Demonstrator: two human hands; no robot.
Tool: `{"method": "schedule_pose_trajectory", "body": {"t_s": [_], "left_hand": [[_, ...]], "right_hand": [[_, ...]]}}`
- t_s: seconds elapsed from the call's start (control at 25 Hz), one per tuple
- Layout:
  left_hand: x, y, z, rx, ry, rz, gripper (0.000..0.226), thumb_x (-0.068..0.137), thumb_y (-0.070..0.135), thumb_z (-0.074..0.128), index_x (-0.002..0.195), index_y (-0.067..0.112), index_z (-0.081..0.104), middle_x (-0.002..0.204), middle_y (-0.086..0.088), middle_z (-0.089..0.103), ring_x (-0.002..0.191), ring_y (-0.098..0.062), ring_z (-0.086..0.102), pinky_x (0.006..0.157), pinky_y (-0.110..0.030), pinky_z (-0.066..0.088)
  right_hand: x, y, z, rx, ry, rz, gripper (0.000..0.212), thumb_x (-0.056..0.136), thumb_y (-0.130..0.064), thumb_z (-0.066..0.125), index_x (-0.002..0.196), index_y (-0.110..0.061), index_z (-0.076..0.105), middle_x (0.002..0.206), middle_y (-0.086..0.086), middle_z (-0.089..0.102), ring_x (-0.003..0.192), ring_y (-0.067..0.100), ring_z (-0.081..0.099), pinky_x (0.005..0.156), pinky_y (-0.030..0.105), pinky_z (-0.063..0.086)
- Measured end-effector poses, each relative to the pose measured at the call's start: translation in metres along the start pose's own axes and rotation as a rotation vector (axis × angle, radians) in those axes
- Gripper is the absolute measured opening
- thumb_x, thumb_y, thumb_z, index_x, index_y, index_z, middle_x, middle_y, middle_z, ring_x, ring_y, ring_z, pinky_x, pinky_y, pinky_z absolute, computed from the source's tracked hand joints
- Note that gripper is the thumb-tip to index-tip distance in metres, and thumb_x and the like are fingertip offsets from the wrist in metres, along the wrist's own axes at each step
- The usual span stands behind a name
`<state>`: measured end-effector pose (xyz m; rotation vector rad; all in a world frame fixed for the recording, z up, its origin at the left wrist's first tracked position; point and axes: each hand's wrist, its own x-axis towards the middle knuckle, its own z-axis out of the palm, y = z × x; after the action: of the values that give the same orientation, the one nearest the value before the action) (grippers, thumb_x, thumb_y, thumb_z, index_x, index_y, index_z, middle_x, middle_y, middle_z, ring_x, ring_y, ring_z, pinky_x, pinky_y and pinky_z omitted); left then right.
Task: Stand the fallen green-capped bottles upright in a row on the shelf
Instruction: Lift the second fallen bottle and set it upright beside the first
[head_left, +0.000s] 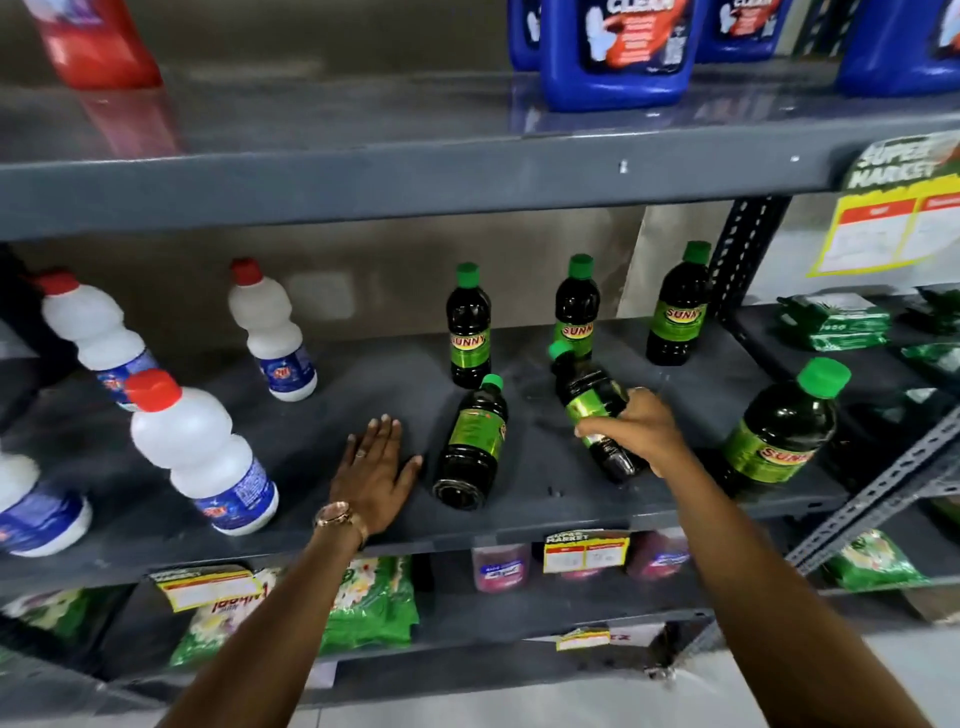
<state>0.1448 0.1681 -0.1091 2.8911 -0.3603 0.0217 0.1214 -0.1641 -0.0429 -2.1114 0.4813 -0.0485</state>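
Observation:
Dark bottles with green caps and green "SUNNY" labels are on the grey middle shelf (363, 395). Three stand upright at the back: one (469, 327), one (575, 306) and one (678, 306). Another stands upright at the front right (779, 431). One fallen bottle (472, 441) lies on its side, cap pointing away from me. My right hand (641, 431) is shut on a second bottle (592, 400), which is tilted with its cap up and to the left. My left hand (376, 475) rests flat on the shelf, fingers spread, just left of the fallen bottle.
White bottles with red caps (197, 452) stand on the left part of the shelf. Blue jugs (615, 52) and a red one sit on the shelf above. Green packets fill the shelf below and the rack at the right. A perforated metal upright (748, 249) bounds the shelf's right side.

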Motion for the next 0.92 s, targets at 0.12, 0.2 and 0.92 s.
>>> {"method": "schedule_pose_trajectory", "body": {"t_s": [0.12, 0.2, 0.92], "left_hand": [[0.002, -0.003, 0.004, 0.015, 0.024, 0.001, 0.089, 0.074, 0.062, -0.002, 0.145, 0.01, 0.011, 0.157, -0.007, 0.01, 0.145, -0.019, 0.004, 0.117, -0.04, 0.0], [0.003, -0.003, 0.004, 0.005, 0.034, 0.003, 0.088, 0.075, 0.062, 0.0, 0.145, 0.01, 0.013, 0.157, -0.008, 0.012, 0.145, -0.019, 0.005, 0.117, -0.041, 0.001], [0.004, -0.005, 0.007, -0.015, 0.06, 0.01, 0.086, 0.076, 0.062, 0.002, 0.145, 0.012, 0.016, 0.156, -0.009, 0.015, 0.145, -0.02, 0.006, 0.119, -0.042, 0.002]], "right_hand": [[-0.014, 0.003, 0.014, 0.243, 0.238, -0.123, 0.065, 0.049, -0.029, 0.09, 0.103, -0.013, 0.057, 0.091, -0.001, 0.068, 0.082, 0.015, 0.065, 0.073, 0.029, 0.051], [-0.025, -0.001, 0.023, 0.303, 0.378, -0.169, 0.075, 0.055, -0.02, 0.091, 0.114, -0.012, 0.046, 0.098, -0.005, 0.061, 0.088, 0.011, 0.058, 0.079, 0.023, 0.044], [-0.023, 0.037, 0.061, 0.278, 0.426, -0.136, 0.088, 0.054, -0.025, 0.089, 0.131, -0.022, 0.046, 0.122, 0.005, 0.058, 0.112, 0.022, 0.057, 0.1, 0.044, 0.047]]}}
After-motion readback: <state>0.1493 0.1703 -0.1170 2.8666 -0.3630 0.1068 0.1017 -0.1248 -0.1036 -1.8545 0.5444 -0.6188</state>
